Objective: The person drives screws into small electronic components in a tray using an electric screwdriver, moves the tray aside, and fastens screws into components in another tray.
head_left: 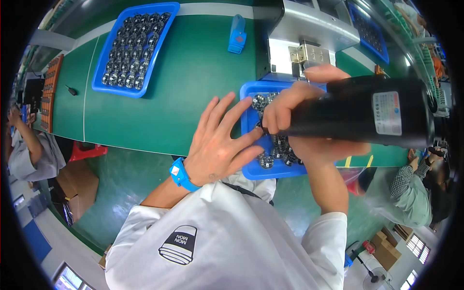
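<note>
My right hand (309, 116) is wrapped round a black cylindrical tool (357, 111) with a white label, its narrow end pointing left over a blue tray (249, 166). Small round dark parts (266, 161) lie in that tray, partly hidden by the tool and my hands. My left hand (220, 140), with a blue band (181, 175) on the wrist, has its fingers spread at the tray's left edge. Its index fingertip is near the tool's narrow end, and nothing shows in its grip.
Another blue tray (166, 36) with rows of round parts stands at the back left. A blue object (237, 36) lies behind my left hand. A metal machine (309, 24) stands behind the near tray. People sit at far left (36, 150) and far right (406, 188).
</note>
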The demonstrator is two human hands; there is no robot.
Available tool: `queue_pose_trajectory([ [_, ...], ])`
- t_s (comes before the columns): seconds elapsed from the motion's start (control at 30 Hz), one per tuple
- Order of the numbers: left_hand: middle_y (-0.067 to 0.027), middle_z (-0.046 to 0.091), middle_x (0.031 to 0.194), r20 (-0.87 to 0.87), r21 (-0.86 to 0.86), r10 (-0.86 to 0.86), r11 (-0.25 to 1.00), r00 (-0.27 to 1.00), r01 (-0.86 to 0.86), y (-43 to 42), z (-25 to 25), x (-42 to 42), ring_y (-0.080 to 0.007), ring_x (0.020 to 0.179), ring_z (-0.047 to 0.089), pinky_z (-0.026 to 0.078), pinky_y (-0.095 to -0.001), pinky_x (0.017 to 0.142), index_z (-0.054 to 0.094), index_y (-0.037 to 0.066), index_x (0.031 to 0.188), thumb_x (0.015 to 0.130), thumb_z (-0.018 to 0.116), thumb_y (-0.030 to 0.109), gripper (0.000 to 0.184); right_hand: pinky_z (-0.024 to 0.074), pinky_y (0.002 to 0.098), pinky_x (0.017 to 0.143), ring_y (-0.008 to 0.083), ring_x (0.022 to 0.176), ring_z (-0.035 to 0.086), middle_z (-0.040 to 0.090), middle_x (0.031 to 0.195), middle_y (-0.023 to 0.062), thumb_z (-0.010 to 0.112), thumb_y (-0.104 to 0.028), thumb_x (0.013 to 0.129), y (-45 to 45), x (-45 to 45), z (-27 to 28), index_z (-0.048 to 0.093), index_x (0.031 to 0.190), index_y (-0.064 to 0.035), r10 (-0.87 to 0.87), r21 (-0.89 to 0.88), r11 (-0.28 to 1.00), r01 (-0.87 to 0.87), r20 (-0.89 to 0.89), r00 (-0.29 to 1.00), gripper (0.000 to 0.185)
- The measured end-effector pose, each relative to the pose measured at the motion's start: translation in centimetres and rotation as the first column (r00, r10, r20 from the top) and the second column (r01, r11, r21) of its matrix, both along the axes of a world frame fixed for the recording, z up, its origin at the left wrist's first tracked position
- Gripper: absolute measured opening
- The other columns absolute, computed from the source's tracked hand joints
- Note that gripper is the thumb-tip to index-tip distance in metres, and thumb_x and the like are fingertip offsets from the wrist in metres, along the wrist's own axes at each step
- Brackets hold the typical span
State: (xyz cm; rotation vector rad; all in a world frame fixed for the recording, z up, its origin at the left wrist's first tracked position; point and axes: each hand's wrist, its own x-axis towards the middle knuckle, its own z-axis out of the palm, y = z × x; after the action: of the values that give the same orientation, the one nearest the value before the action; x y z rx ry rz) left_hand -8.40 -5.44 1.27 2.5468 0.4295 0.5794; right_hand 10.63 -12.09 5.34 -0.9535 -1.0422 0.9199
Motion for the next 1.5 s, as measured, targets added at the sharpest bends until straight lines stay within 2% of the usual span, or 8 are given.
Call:
queue_pose_trajectory([
  [0.13,-0.0194,0.049,0.144,-0.002,0.001,-0.001,1.000,1.000,0.001,0.1,-0.1,0.0,-0.0454,0.133,0.042,0.033,-0.0611,0.110,0.076,0.013,0.104,0.082,0.073,0.035,0.031,0.0525,0.0405,0.061,0.0277,0.061,0.059,0.059,0.075,0.0186,0.050,-0.092,0.071,0.4,0.0,-0.6,0.037,0.135,-0.0022,0.081,0.050,0.996,-0.078,-0.073,0.994,0.111],
  [0.7,-0.0195,0.047,0.145,0.015,-0.003,0.009,1.000,1.000,-0.009,0.0,-0.2,0.0,-0.0470,0.134,0.041,0.032,-0.0623,0.110,0.075,0.013,0.104,0.083,0.073,0.035,0.031,0.0519,0.0377,0.058,0.0236,0.056,0.057,0.057,0.068,0.0129,0.044,-0.090,0.077,0.7,-1.0,1.7,0.027,0.148,0.0004,-0.081,-0.065,0.995,0.075,-0.088,0.993,0.116],
  [0.83,-0.0213,0.046,0.145,0.022,-0.026,0.023,0.999,0.999,-0.023,0.1,-0.1,0.2,-0.0485,0.135,0.040,0.033,-0.0628,0.110,0.074,0.013,0.106,0.081,0.076,0.033,0.032,0.0513,0.0414,0.061,0.0242,0.061,0.058,0.054,0.077,0.0111,0.036,-0.092,0.077,1.4,2.7,2.9,0.018,0.154,-0.0084,0.039,0.448,0.894,0.007,-0.093,0.995,0.116],
  [0.93,-0.0224,0.046,0.146,0.034,-0.044,0.010,0.999,0.999,-0.009,0.0,-0.2,0.2,-0.0493,0.135,0.039,0.034,-0.0631,0.109,0.074,0.012,0.106,0.080,0.077,0.031,0.033,0.0512,0.0418,0.063,0.0251,0.066,0.059,0.056,0.085,0.0132,0.037,-0.092,0.077,1.9,5.0,4.8,0.015,0.156,-0.0108,-0.022,0.543,0.840,0.005,0.025,0.999,0.115],
  [1.17,-0.0232,0.044,0.146,0.043,-0.079,0.007,0.997,0.999,-0.003,0.0,-0.2,0.3,-0.0504,0.134,0.039,0.035,-0.0628,0.108,0.073,0.011,0.106,0.080,0.077,0.030,0.032,0.0506,0.0435,0.064,0.0264,0.065,0.058,0.058,0.086,0.0156,0.032,-0.093,0.077,2.5,8.5,4.5,0.024,0.149,-0.0070,-0.140,0.536,0.843,-0.033,0.278,0.950,0.113],
  [1.27,-0.0228,0.044,0.147,0.048,-0.092,0.012,0.996,0.999,-0.007,-0.1,-0.3,0.3,-0.0507,0.134,0.039,0.036,-0.0622,0.108,0.073,0.011,0.106,0.080,0.077,0.030,0.032,0.0505,0.0434,0.063,0.0262,0.064,0.057,0.058,0.084,0.0152,0.030,-0.094,0.077,3.2,6.2,4.4,0.025,0.148,-0.0049,-0.016,0.604,0.797,-0.002,0.025,1.000,0.114],
  [1.37,-0.0225,0.044,0.147,0.050,-0.091,0.012,0.996,0.999,-0.007,0.0,-0.3,0.3,-0.0508,0.135,0.038,0.035,-0.0619,0.108,0.073,0.011,0.106,0.080,0.077,0.030,0.032,0.0505,0.0427,0.061,0.0257,0.062,0.057,0.057,0.083,0.0144,0.030,-0.094,0.076,2.9,7.7,3.9,0.025,0.148,-0.0046,-0.095,0.507,0.862,-0.027,0.214,0.972,0.115],
  [1.5,-0.0221,0.043,0.148,0.050,-0.090,0.018,0.996,0.999,-0.013,0.0,-0.3,0.2,-0.0508,0.136,0.036,0.034,-0.0618,0.109,0.073,0.012,0.106,0.080,0.077,0.030,0.032,0.0502,0.0421,0.058,0.0252,0.061,0.057,0.057,0.081,0.0139,0.030,-0.095,0.075,2.7,6.5,2.9,0.025,0.148,-0.0059,-0.104,0.477,0.877,0.055,0.077,0.992,0.115],
])
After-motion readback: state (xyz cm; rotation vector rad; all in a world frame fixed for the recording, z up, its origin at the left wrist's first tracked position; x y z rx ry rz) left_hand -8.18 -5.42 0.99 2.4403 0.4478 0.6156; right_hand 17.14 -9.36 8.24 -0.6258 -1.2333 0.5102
